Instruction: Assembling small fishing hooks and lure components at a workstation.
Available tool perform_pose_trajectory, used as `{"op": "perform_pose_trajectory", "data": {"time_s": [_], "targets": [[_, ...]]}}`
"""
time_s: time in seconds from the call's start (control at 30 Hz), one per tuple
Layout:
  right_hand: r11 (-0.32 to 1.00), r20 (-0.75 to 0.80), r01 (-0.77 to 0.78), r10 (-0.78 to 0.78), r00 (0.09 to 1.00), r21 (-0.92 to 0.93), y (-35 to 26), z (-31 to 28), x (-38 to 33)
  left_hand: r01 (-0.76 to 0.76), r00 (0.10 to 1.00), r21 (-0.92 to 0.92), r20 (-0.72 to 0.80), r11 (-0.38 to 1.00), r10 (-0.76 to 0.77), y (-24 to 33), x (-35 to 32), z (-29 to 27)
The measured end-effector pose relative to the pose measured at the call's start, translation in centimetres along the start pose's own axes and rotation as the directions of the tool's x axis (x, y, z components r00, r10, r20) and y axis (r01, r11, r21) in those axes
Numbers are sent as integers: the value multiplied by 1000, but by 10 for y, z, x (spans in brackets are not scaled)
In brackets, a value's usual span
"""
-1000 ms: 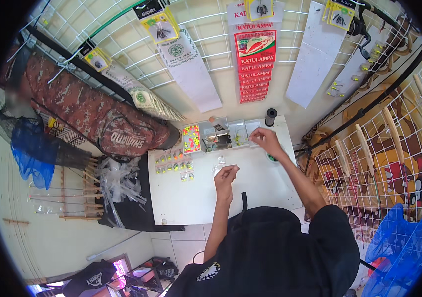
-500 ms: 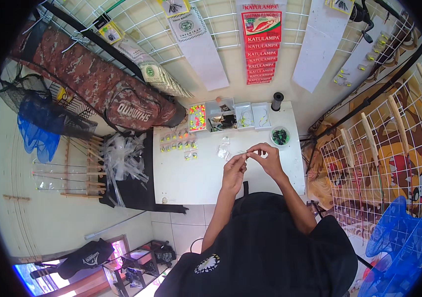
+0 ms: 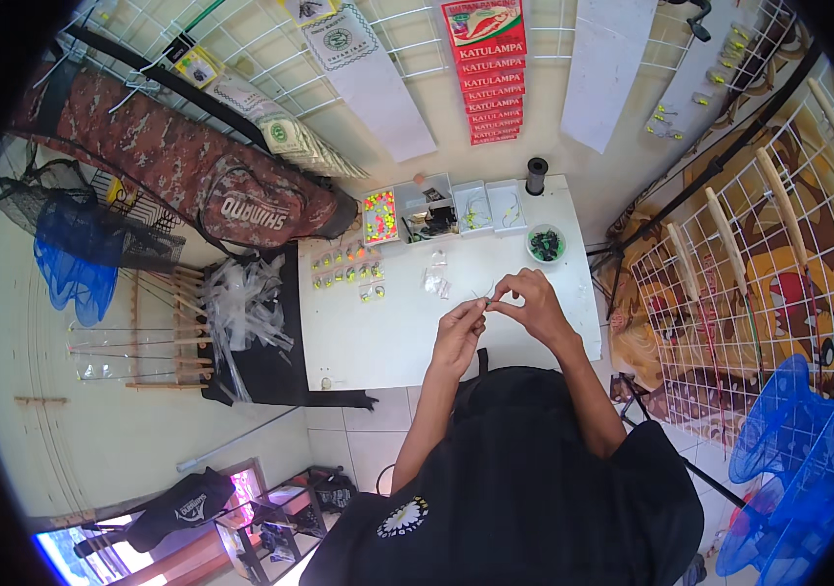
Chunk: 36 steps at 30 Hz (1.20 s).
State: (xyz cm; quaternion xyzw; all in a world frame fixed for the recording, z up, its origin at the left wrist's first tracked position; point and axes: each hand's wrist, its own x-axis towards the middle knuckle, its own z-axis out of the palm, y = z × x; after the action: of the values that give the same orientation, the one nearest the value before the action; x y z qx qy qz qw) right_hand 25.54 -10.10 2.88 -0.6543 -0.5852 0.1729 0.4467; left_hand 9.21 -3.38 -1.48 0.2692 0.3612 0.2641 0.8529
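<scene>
Here, in front and left of the tub [image 3: 561, 257], left hand [image 3: 457, 335] and right hand [image 3: 536, 303] pinch a tiny piece [image 3: 487, 303] between them, its long axis unclear, right hand nearer the tub.

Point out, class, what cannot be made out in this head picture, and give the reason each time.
Head view:
- The small thing between the left hand and right hand: tiny, partly covered by fingertips.
- Contents of the clear packets: too small.
- Exact shape of the dark green pieces in the tub: small and jumbled.
- Top of the red packet strip: cut off by the upper edge.
</scene>
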Motion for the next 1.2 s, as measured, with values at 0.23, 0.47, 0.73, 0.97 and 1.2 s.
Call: {"op": "perform_pose_trajectory", "data": {"time_s": [0.23, 0.47, 0.73, 0.97, 1.2], "targets": [[997, -53, 61, -63, 997, -37, -1, 1, -14, 5, 999, 90, 49, 996, -9, 2, -3, 4], [998, -104, -61, 61, 993, -2, -3, 6, -30, -25, 994, 72, 104, 997, 18, 4, -6, 12], [989, -34, -146, 147, 989, 37, -7, 10, -35, -91, 988, 83, 129, 992, 80, 9, -8, 12], [920, -212, -219, 296, 932, 325, -5, 10, -29, -164, 980, 326, 162, 931, 116, 16, -10, 14], [733, 30, -353, 414, 910, 582, 12, 16, -25, -243, 967, 536, 199, 809, 159, 25, -7, 19]]}}
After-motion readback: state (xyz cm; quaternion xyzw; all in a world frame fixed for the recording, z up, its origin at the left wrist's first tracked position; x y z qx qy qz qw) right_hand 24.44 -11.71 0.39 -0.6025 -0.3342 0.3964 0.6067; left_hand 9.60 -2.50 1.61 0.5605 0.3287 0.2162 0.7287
